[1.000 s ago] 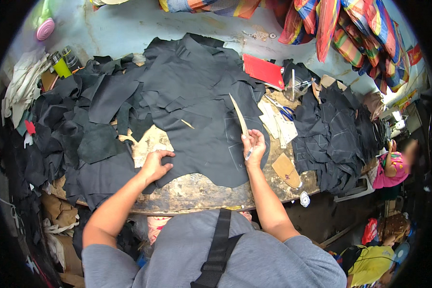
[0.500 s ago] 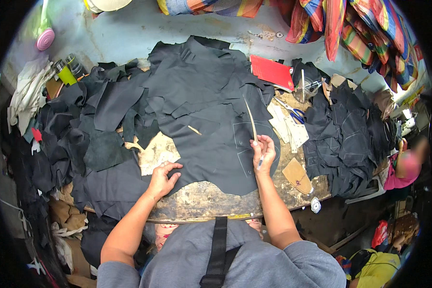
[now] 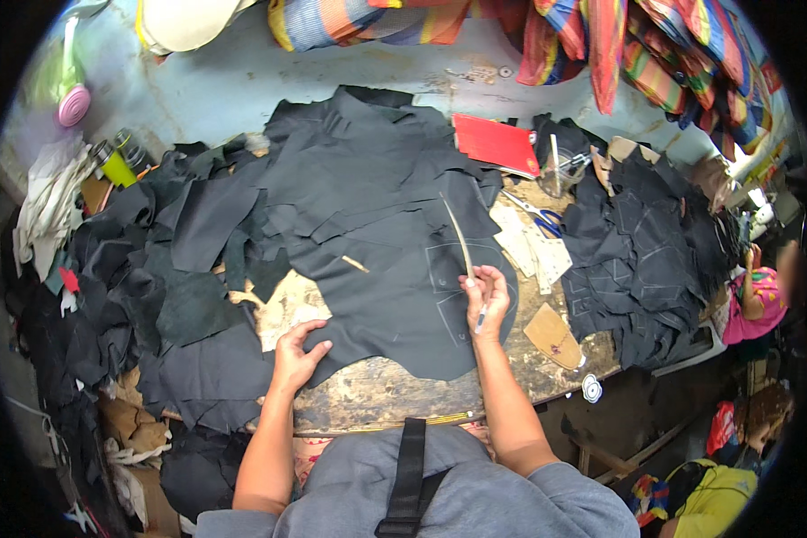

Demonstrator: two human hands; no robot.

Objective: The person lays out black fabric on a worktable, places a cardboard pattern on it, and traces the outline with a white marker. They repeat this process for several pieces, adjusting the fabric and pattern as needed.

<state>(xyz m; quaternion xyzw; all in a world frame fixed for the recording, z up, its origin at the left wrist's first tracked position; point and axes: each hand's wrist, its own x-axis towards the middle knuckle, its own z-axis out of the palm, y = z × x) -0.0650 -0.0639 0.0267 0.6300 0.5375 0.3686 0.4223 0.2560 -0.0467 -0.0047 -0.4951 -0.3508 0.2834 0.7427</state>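
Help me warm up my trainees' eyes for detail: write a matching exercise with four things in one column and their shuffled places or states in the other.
Things
1. Left hand
2. Right hand
3. Red booklet
4. Scissors

Places or states
A. Blue-handled, lying beside the pale pattern pieces
B. Holding a thin pale strip and a pen-like tool
C. At the back, just left of the clear cup
D. At the near-left edge of the large black sheet

Pairs: 1-D, 2-B, 3-C, 4-A
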